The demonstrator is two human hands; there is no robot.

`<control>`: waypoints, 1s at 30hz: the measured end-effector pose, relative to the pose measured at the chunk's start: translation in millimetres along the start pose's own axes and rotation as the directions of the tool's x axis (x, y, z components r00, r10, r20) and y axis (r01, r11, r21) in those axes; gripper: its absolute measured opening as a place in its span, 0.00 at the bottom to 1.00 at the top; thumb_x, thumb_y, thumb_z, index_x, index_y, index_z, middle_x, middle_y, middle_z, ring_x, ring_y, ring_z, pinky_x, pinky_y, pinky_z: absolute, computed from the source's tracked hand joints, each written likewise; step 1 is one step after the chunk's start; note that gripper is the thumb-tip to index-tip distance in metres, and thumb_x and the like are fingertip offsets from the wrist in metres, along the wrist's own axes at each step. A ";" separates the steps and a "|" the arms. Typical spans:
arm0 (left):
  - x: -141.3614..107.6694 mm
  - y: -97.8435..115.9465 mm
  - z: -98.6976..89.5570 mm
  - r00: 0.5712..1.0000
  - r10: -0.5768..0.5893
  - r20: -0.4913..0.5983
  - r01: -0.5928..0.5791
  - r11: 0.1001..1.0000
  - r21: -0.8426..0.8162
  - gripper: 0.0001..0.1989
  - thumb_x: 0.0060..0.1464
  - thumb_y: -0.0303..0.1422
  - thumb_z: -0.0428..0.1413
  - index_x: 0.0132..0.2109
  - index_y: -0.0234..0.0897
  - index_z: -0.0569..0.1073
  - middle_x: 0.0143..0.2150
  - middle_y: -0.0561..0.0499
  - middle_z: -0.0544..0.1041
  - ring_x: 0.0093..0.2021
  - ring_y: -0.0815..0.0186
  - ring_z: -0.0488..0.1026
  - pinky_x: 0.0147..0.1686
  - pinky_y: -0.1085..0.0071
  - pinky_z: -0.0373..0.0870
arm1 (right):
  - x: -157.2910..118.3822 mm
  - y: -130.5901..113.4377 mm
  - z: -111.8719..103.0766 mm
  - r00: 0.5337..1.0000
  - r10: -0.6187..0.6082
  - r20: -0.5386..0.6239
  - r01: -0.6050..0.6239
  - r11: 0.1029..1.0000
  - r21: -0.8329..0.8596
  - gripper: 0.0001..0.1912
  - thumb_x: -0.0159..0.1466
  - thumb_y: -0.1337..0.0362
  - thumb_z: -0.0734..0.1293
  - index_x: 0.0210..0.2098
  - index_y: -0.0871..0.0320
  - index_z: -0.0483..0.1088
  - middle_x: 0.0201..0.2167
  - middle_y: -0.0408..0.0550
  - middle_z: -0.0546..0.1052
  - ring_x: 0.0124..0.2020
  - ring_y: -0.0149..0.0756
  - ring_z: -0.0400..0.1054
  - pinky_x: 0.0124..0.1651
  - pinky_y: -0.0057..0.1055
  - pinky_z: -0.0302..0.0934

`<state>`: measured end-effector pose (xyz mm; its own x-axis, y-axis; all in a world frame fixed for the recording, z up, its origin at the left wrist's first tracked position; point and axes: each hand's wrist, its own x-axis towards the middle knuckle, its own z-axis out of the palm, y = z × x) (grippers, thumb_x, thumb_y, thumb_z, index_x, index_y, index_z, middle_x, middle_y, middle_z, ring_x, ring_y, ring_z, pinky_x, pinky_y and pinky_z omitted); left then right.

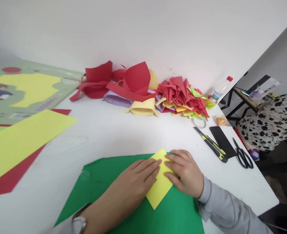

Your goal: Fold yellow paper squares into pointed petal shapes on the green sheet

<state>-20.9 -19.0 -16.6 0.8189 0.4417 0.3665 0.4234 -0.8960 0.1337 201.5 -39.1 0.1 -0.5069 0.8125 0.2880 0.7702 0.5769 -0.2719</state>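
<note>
A yellow sheet of paper, narrow and set at a slant, lies on a larger green sheet. My left hand rests flat across its left side, fingers stretched out and together. On the right edge of the yellow paper are the fingertips of my right hand, spread apart and slightly bent, the thumb lowest. Part of the yellow paper is hidden beneath both hands, so any fold there cannot be made out.
Right of the hands lie a utility knife, a black strip, scissors and a tape roll. Folded red paper pieces and a bottle stand by the wall. Yellow sheets lie left. A person is at right.
</note>
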 end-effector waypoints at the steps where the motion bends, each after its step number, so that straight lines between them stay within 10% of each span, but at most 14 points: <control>1: 0.2 -0.5 0.1 1.000 0.004 -0.009 -0.004 1.000 -0.003 0.21 0.55 0.18 0.46 0.53 0.33 0.73 0.56 0.40 0.76 0.55 0.56 0.73 0.53 0.58 0.69 | 0.2 -0.4 -0.1 1.000 0.001 -0.001 -0.001 1.000 -0.004 0.12 0.65 0.61 0.64 0.46 0.57 0.74 0.51 0.53 0.76 0.56 0.47 0.64 0.58 0.49 0.56; 21: 8.5 -1.1 -11.1 0.998 -0.059 0.028 0.058 0.997 0.059 0.20 0.53 0.17 0.45 0.48 0.31 0.76 0.46 0.41 0.81 0.44 0.56 0.77 0.48 0.57 0.71 | 3.6 -2.6 1.3 0.999 -0.045 -0.014 0.043 0.989 -0.140 0.12 0.67 0.60 0.63 0.46 0.59 0.72 0.50 0.54 0.76 0.54 0.48 0.64 0.60 0.52 0.49; 24: 6.2 -6.3 -20.0 0.999 -0.029 0.044 0.029 1.000 -0.002 0.14 0.60 0.32 0.52 0.50 0.32 0.75 0.50 0.40 0.79 0.49 0.52 0.75 0.53 0.52 0.68 | -0.6 5.4 -0.3 0.997 -0.082 0.013 0.083 0.995 -0.054 0.23 0.64 0.51 0.66 0.50 0.61 0.70 0.54 0.59 0.73 0.58 0.50 0.62 0.62 0.54 0.44; 30: 1.2 -16.0 -25.0 0.990 -0.016 0.140 0.030 0.995 -0.096 0.40 0.44 0.56 0.62 0.56 0.31 0.70 0.59 0.36 0.72 0.61 0.48 0.66 0.65 0.48 0.52 | -1.9 28.8 -10.4 0.967 -0.167 0.194 0.128 0.972 0.198 0.34 0.53 0.44 0.72 0.53 0.57 0.69 0.59 0.59 0.68 0.65 0.51 0.54 0.66 0.55 0.34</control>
<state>-36.4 -5.2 4.8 0.8582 0.4583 0.2313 0.4086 -0.8826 0.2326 228.6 -24.9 1.3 -0.6941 0.7050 0.1454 0.6066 0.6816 -0.4091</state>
